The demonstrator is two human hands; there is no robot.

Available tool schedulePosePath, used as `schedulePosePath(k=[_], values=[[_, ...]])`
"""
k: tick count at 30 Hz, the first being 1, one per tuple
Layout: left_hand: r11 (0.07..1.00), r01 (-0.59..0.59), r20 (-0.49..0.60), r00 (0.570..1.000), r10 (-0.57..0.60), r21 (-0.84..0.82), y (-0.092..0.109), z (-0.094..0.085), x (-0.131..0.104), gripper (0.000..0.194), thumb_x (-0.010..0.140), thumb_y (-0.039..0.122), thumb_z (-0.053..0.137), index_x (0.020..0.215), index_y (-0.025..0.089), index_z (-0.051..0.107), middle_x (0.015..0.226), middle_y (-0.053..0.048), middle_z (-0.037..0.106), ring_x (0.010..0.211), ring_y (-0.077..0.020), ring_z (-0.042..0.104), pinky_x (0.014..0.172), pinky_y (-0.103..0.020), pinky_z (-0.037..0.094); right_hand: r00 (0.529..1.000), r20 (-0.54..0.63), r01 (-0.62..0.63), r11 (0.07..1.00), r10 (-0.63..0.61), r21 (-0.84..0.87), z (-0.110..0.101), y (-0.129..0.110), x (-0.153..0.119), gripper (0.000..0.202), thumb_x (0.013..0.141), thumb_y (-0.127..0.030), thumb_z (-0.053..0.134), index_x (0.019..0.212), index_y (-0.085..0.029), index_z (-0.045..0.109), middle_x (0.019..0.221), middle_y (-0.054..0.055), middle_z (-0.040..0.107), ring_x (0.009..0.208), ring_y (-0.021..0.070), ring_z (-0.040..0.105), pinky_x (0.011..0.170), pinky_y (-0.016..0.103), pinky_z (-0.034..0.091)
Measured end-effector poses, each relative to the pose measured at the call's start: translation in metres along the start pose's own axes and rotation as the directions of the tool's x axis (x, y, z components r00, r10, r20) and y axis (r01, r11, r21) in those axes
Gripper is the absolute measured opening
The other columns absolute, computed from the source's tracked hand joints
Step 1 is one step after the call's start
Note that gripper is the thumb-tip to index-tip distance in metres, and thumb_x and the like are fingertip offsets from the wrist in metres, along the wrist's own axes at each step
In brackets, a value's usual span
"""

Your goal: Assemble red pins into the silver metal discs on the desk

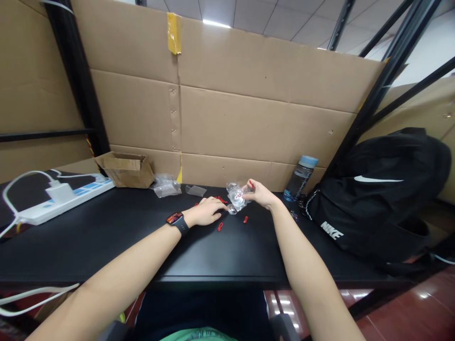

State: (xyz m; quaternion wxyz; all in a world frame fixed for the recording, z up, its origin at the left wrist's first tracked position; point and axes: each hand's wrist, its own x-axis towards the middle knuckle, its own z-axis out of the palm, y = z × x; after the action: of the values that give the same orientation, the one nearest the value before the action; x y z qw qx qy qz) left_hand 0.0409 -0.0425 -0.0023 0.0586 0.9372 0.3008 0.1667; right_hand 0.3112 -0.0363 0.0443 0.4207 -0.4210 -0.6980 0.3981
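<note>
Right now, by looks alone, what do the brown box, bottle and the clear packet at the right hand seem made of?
Brown box: dull cardboard, by its colour and folded flaps.
Bottle: probably smooth plastic, its body see-through, but possibly glass.
Clear packet: probably thin, glossy plastic film, by its wrinkles and bright glints.

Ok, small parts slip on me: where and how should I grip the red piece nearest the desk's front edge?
Probably pinch the red piece across its narrow middle, from above: it's slender and lies flat on the black tabletop, uncovered.
</note>
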Motion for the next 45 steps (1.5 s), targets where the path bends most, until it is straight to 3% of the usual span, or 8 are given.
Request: schedulePosePath(k=[7, 13, 19, 25, 30, 35, 39, 45], values=[[0.999, -0.02, -0.029, 0.999, 0.019, -0.037, -0.002, 0.0, -0.001, 0.032, 0.089, 0.026, 0.058, 0.12, 0.03, 0.067, 0.124, -0.006, 0.066, 0.12, -0.0297, 0.055, 0.103, -0.048, 0.041, 0.901, -0.428, 0.074, 0.997, -0.07, -0.009, 0.007, 0.031, 0.021, 0.056, 0.055, -0.026, 0.079, 0.077, -0.025, 0.027, 0.078, -0.004, 0.061, 0.071, 0.0145, 0.058, 0.067, 0.028, 0.049], [0.877, -0.017, -0.411, 0.888, -0.208, -0.479, 0.009, -0.014, 0.007, 0.046, 0.091, 0.039, 0.063, 0.134, 0.024, 0.051, 0.137, -0.012, 0.057, 0.122, -0.0271, 0.058, 0.101, -0.044, 0.047, 0.982, -0.097, 0.17, 0.981, -0.161, 0.091, 0.013, -0.017, 0.004, 0.057, 0.063, -0.027, 0.082, 0.08, -0.026, 0.027, 0.098, 0.005, 0.072, 0.089, 0.022, 0.069, 0.075, 0.035, 0.055], [0.506, -0.126, -0.253, 0.949, -0.189, -0.853, 0.013, -0.022, 0.006, 0.081, 0.086, 0.037, 0.073, 0.151, 0.026, 0.026, 0.113, -0.011, 0.066, 0.09, -0.0179, 0.069, 0.082, -0.033, 0.056, 0.984, -0.013, 0.178, 0.978, -0.177, 0.113, 0.049, -0.044, -0.005, 0.06, 0.062, -0.029, 0.086, 0.082, -0.025, 0.029, 0.113, 0.004, 0.068, 0.077, 0.0166, 0.07, 0.071, 0.033, 0.058], [0.643, -0.138, -0.302, 0.941, -0.153, -0.754, 0.006, -0.029, 0.003, 0.052, 0.084, 0.029, 0.071, 0.133, 0.02, 0.056, 0.092, -0.006, 0.071, 0.082, -0.0165, 0.07, 0.077, -0.03, 0.055, 0.935, -0.27, 0.26, 0.962, -0.231, 0.078, 0.047, -0.031, 0.007, 0.056, 0.07, -0.037, 0.079, 0.082, -0.025, 0.025, 0.114, 0.003, 0.06, 0.071, 0.0126, 0.067, 0.062, 0.028, 0.055], [0.698, -0.128, -0.497, 0.791, -0.357, -0.704, 0.003, -0.034, 0.005, 0.053, 0.084, 0.027, 0.07, 0.134, 0.02, 0.055, 0.093, -0.005, 0.073, 0.086, -0.0175, 0.071, 0.086, -0.034, 0.056, 0.834, -0.459, 0.3, 0.95, -0.306, -0.088, 0.038, -0.045, 0.005, 0.046, 0.079, -0.041, 0.066, 0.084, -0.026, 0.023, 0.119, 0.006, 0.059, 0.08, 0.0145, 0.066, 0.07, 0.029, 0.054], [0.681, -0.191, -0.588, 0.692, -0.417, -0.707, -0.002, -0.04, 0.005, 0.043, 0.084, 0.03, 0.07, 0.125, 0.018, 0.061, 0.098, -0.007, 0.074, 0.092, -0.0198, 0.072, 0.09, -0.036, 0.056, 0.916, -0.186, 0.332, 0.933, -0.354, -0.142, 0.052, -0.058, -0.008, 0.043, 0.084, -0.042, 0.064, 0.086, -0.026, 0.024, 0.13, 0.01, 0.062, 0.089, 0.0195, 0.07, 0.077, 0.034, 0.055], [0.638, -0.214, -0.558, 0.724, -0.405, -0.74, -0.001, -0.039, 0.005, 0.031, 0.086, 0.035, 0.07, 0.108, 0.014, 0.073, 0.11, -0.012, 0.075, 0.101, -0.024, 0.071, 0.097, -0.04, 0.054, 0.952, -0.021, 0.302, 0.945, -0.307, -0.123, 0.07, -0.056, -0.012, 0.046, 0.084, -0.047, 0.066, 0.085, -0.026, 0.024, 0.138, 0.011, 0.06, 0.084, 0.019, 0.069, 0.073, 0.034, 0.055], [0.576, -0.226, -0.489, 0.797, -0.354, -0.786, 0.009, -0.038, 0.005, 0.051, 0.083, 0.038, 0.074, 0.127, 0.013, 0.065, 0.118, -0.014, 0.072, 0.102, -0.0239, 0.07, 0.093, -0.04, 0.056, 0.929, -0.111, 0.358, 0.933, -0.353, 0.028, 0.081, -0.048, -0.005, 0.051, 0.078, -0.041, 0.073, 0.084, -0.026, 0.025, 0.128, 0.009, 0.066, 0.095, 0.0208, 0.07, 0.085, 0.037, 0.056]])
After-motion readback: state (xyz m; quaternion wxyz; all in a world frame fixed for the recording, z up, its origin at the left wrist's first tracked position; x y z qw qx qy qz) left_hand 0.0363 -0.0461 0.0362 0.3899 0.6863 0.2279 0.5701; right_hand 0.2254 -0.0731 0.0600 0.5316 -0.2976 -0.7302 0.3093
